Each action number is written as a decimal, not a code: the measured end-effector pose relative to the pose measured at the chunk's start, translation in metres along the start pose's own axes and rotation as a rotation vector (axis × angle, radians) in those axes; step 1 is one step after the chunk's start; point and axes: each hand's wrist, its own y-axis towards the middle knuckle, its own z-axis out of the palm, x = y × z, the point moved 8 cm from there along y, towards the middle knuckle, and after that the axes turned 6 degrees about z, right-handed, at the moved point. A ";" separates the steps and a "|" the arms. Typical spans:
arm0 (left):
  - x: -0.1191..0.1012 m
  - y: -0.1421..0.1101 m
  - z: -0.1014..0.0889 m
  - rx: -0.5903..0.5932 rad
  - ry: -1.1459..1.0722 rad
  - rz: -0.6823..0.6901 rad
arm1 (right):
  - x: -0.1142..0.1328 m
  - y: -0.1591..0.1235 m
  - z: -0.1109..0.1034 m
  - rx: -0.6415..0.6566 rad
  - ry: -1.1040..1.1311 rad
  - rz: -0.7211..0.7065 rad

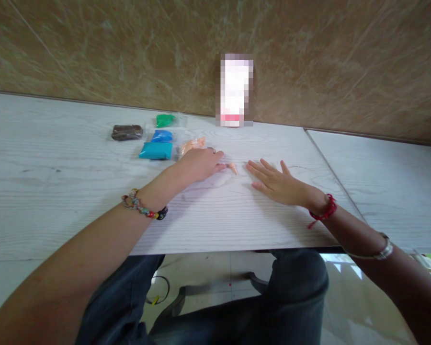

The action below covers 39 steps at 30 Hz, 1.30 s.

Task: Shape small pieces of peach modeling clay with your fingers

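Note:
My left hand rests on the white wood-grain table, fingers curled, fingertips touching a small orange clay piece. My right hand lies flat on the table just right of that piece, fingers stretched out and holding nothing. Behind my left hand sits a packet of peach-orange clay.
Clay packets lie at the back left: teal, blue, green and a dark brown block. A blurred white object stands against the brown wall. The table's front edge runs above my knees; a seam divides the tabletop at right.

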 end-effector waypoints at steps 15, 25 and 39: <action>0.001 0.001 0.002 -0.010 0.018 0.000 | 0.000 0.007 -0.002 0.056 0.063 -0.002; 0.004 0.001 -0.003 -0.052 -0.013 0.010 | -0.021 0.038 -0.040 -0.297 0.234 -0.061; -0.012 0.009 -0.009 -0.309 -0.436 0.130 | -0.009 0.036 -0.033 -0.377 0.846 0.058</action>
